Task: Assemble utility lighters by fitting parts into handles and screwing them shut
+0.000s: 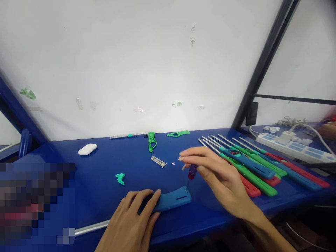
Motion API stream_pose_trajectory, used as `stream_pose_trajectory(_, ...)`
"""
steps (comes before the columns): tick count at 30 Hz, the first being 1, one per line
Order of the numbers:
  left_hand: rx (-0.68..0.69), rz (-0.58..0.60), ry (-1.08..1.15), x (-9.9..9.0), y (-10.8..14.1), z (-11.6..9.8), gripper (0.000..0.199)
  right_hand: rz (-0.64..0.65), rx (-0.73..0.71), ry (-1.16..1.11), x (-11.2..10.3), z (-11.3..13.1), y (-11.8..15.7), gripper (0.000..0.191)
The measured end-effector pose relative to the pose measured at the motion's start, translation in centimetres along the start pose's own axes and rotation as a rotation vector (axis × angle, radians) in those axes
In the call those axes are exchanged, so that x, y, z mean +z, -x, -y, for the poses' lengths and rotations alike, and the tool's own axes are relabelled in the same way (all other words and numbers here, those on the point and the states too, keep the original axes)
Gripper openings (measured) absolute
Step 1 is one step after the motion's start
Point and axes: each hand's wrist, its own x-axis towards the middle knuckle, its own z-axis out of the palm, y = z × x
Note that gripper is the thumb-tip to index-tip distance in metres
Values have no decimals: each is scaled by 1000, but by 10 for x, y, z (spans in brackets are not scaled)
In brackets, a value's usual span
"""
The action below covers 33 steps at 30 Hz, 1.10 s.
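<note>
On the blue table, my left hand [133, 213] holds down a blue long-necked lighter [174, 198], its fingers over the middle of the body. The lighter's metal tube [91, 227] sticks out to the left from under that hand. My right hand [219, 175] is closed around the handle of a small screwdriver [192, 172], dark with a red collar. The screwdriver's thin shaft points down at the right end of the blue lighter; whether its tip touches is too small to tell. A teal plastic trigger piece [120, 178] lies beyond my left hand.
Behind lie a clear fuel tank [158, 161], green shell halves [151, 141] and a metal tube [123, 137]. A white earphone case [87, 149] sits at left. Several red, green and blue lighters [252, 168] lie at right, before a power strip [296, 145]. A wall rises behind.
</note>
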Motion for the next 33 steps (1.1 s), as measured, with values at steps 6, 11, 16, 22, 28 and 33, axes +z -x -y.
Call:
stream_pose_trajectory(6, 4, -10, 4, -2, -2, 1, 40, -39, 9, 103, -1, -2, 1, 30)
stream_pose_trajectory(11, 1, -11, -1, -2, -2, 3, 40, -31, 0, -62, 0, -6, 1, 38)
stream_pose_trajectory(16, 20, -9, -5, -3, -3, 3, 41, -127, -66, 50, 2, -11, 3, 21)
stream_pose_trajectory(22, 22, -10, -15, -3, -2, 2, 41, -227, -145, -42, 4, -14, 4, 32)
stream_pose_trajectory(28, 41, -28, -57, 0, -1, 4, 43, -49, -62, -53, 4, -12, 3, 41)
stream_pose_trajectory(33, 53, -16, -58, 2, -2, 3, 44, -149, -77, -32, 6, -12, 2, 32)
